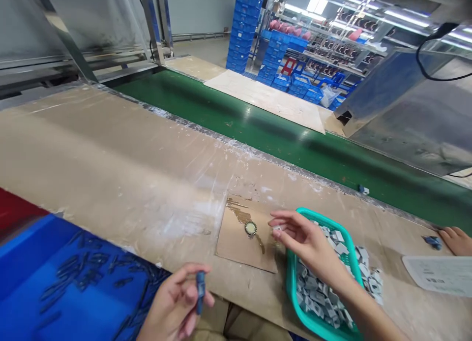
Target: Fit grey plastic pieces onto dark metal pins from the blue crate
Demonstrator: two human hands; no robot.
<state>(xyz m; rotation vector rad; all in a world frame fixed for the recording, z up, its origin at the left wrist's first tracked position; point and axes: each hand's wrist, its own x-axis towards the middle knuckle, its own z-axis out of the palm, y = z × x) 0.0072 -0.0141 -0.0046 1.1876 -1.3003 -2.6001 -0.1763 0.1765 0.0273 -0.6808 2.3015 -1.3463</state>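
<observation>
My left hand [180,301], at the near table edge, is closed on a slim dark blue plastic part [200,292], held roughly upright. My right hand [302,235] is over the left rim of a green plastic basket [291,282], its thumb and fingers pinching a small light grey plastic piece [277,228], mostly hidden by the fingers. Many grey angular plastic pieces [317,294] fill the basket. Left of my right hand lies a cardboard square [232,242] with brown glue-like streaks and a round bottle-cap-like thing [250,228] on it.
A blue bin [25,262] at lower left holds many dark blue parts. More grey pieces [370,277] lie beside the basket. Another person's hand [457,240] rests at far right near a blue part [432,242] and a white sheet [438,274]. A green conveyor belt [221,114] runs behind.
</observation>
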